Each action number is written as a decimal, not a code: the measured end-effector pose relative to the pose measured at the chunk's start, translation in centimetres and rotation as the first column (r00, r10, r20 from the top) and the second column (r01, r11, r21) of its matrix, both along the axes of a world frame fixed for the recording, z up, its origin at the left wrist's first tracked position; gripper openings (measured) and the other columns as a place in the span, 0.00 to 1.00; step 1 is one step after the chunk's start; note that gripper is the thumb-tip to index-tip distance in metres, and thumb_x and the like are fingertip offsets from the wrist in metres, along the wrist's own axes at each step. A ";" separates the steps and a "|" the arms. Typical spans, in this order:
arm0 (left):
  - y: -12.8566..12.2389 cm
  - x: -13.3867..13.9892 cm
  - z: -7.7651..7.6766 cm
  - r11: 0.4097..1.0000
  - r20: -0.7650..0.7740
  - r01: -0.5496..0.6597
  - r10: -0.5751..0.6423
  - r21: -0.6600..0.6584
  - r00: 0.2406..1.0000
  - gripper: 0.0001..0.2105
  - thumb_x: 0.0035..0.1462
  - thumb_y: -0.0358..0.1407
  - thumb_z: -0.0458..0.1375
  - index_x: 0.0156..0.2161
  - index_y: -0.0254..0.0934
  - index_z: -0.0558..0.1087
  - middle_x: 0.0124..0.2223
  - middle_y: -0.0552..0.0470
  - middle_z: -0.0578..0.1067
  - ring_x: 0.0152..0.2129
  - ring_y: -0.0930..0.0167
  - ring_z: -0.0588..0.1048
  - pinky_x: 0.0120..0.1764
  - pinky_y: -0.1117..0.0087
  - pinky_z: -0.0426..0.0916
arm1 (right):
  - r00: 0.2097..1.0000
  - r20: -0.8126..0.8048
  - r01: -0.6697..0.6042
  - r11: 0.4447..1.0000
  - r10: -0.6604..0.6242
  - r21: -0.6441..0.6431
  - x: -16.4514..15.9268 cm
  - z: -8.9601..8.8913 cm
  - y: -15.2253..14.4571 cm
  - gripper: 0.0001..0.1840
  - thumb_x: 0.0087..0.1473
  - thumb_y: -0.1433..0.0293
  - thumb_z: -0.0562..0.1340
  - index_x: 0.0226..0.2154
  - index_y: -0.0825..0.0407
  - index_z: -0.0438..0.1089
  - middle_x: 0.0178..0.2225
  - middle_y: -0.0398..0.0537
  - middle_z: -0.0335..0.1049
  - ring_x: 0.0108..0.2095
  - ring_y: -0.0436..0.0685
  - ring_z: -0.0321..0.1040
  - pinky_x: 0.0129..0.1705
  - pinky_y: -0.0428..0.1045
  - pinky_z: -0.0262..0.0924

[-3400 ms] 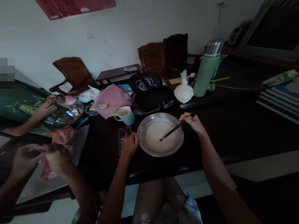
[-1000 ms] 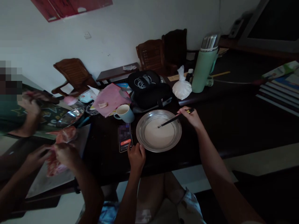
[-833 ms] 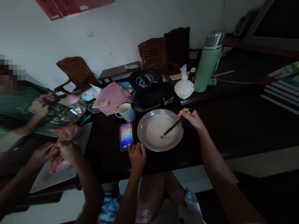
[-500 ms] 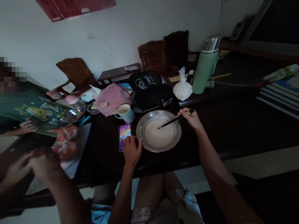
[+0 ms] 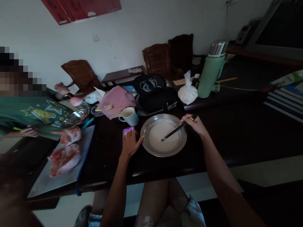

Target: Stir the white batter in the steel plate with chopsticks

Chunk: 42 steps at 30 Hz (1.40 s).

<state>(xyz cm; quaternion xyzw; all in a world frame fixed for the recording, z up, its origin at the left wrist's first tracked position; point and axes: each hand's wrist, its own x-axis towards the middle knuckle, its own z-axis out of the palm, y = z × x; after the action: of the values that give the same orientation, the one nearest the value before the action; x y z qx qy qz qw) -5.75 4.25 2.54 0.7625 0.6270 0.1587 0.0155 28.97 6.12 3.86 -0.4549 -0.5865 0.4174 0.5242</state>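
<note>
My right hand [image 5: 193, 124] grips a pair of dark chopsticks [image 5: 176, 130] near their upper end. Their tips dip into a pale, milky batter [image 5: 163, 135] in a round metal bowl [image 5: 144, 145]. My left hand [image 5: 130, 143] is open, its fingers spread over a phone [image 5: 128, 129] with a lit screen, covering most of it. The left thumb points to the bowl and lies at its left rim; whether it presses on the rim I cannot tell. Just beyond the phone stands a light-coloured mug [image 5: 132, 118].
Raw meat [image 5: 65, 159] lies on a cutting board [image 5: 59, 183] at left, near a person in a green shirt [image 5: 44, 115]. A blurred arm [image 5: 14, 189] shows lower left. Behind the bowl are a black bag [image 5: 156, 96], a bag of white powder [image 5: 187, 93] and a green thermos [image 5: 210, 75].
My left hand has slid further up over the phone. The chopsticks stay in the batter. At left, another person's hands have drawn back from the meat, and the view has shifted slightly.
</note>
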 end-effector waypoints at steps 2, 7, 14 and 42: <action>0.1 -0.1 -0.1 1.000 0.002 0.012 -0.012 -0.004 1.000 0.18 0.58 0.53 0.47 0.34 0.40 0.62 0.36 0.47 0.70 0.36 0.64 0.69 0.41 0.60 0.64 | 0.999 -0.006 0.039 0.999 -0.039 0.011 0.2 -0.1 0.0 0.18 0.51 0.53 0.63 0.25 0.50 0.73 0.24 0.45 0.76 0.29 0.57 0.74 0.38 0.52 0.65; -0.3 0.6 0.0 0.999 -0.012 -0.027 0.028 0.042 1.000 0.17 0.59 0.51 0.47 0.35 0.39 0.63 0.37 0.45 0.72 0.38 0.62 0.70 0.43 0.60 0.63 | 0.996 -0.017 0.091 0.996 -0.091 0.017 0.6 -0.3 0.2 0.18 0.51 0.53 0.63 0.25 0.50 0.73 0.23 0.45 0.76 0.27 0.56 0.74 0.36 0.51 0.65; -2.7 3.2 -0.5 0.982 0.085 -0.163 0.155 0.095 0.984 0.15 0.64 0.40 0.39 0.32 0.38 0.63 0.30 0.48 0.73 0.32 0.65 0.73 0.39 0.63 0.60 | 0.994 -0.009 0.111 0.992 -0.111 0.052 0.2 -0.2 0.4 0.18 0.51 0.52 0.62 0.25 0.50 0.73 0.25 0.45 0.77 0.29 0.57 0.74 0.36 0.51 0.65; -7.6 4.7 -3.8 0.983 0.333 -0.164 0.127 0.085 0.934 0.12 0.64 0.36 0.40 0.28 0.41 0.56 0.22 0.55 0.64 0.20 0.71 0.67 0.26 0.71 0.52 | 0.992 -0.030 0.123 0.991 -0.122 0.043 0.6 -0.5 0.4 0.17 0.51 0.53 0.62 0.26 0.50 0.73 0.21 0.44 0.74 0.25 0.55 0.73 0.33 0.50 0.65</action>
<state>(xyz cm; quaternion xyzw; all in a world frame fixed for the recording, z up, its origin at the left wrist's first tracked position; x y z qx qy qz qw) -1.06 -3.35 -1.30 0.6768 0.6607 0.3182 0.0647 29.60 6.55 3.31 -0.4727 -0.5593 0.3773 0.5669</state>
